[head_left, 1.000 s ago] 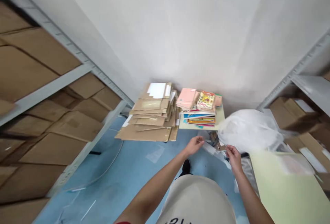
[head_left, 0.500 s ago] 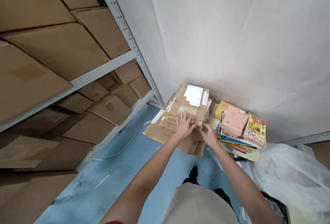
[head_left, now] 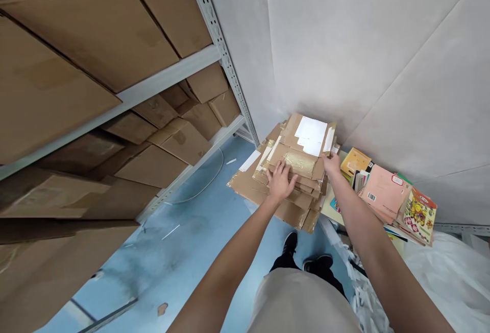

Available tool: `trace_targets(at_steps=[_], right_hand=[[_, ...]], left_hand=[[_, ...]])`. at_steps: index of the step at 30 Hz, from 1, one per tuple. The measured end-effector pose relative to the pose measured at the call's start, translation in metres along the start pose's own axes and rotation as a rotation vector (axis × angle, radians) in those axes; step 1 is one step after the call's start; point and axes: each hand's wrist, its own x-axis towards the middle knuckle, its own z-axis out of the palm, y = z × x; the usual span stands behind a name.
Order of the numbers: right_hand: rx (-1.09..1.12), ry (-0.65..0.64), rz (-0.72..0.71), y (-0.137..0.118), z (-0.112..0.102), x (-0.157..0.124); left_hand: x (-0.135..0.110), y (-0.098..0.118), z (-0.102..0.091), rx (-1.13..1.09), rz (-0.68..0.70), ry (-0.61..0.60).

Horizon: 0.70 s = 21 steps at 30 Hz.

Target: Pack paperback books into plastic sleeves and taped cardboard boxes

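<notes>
A stack of flattened cardboard boxes (head_left: 285, 150) lies near the wall, its top piece marked with white label patches and a strip of clear tape. My left hand (head_left: 281, 182) rests on the front edge of the upper pieces, fingers spread and pressed down. At the right edge of the stack, my right hand (head_left: 331, 163) has its fingers closed on the side of an upper sheet; its fingertips are partly hidden. A larger cardboard sheet (head_left: 245, 177) sticks out beneath the stack toward the left.
A pile of books and booklets (head_left: 386, 190) stands right of the cardboard. Metal shelving (head_left: 172, 75) full of cardboard boxes (head_left: 92, 31) runs along the left. White plastic sheeting (head_left: 447, 266) lies at lower right. A thin cable (head_left: 209, 182) and paper scraps are on the blue floor.
My right hand has moved from the front right corner back along the right edge of the cardboard. My left hand stays on the front edge. The view has shifted, with the stack now farther right.
</notes>
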Motion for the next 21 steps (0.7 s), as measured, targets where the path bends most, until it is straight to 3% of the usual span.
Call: trace_targets(at_steps=[5, 10, 13, 17, 19, 21], right_hand=[[-0.002, 0.067, 0.0, -0.009, -0.003, -0.007], [0.2, 0.084, -0.08, -0.026, -0.021, -0.044], [0.364, 0.06, -0.133, -0.037, -0.037, -0.069], [0.466, 0.043, -0.162, -0.045, -0.049, -0.084], [0.48, 0.041, -0.101, -0.047, -0.048, -0.083], [0.501, 0.061, -0.016, -0.049, -0.044, -0.078]], left_hand=[[0.002, -0.005, -0.007, -0.134, -0.037, 0.112], [0.011, -0.016, -0.029, -0.278, -0.17, 0.273], [0.025, -0.023, -0.042, -0.399, -0.154, 0.241], [0.038, -0.021, -0.052, -0.469, -0.12, 0.04], [0.031, -0.017, -0.05, -0.437, -0.098, 0.074], [0.013, -0.016, -0.044, -0.362, 0.0, 0.213]])
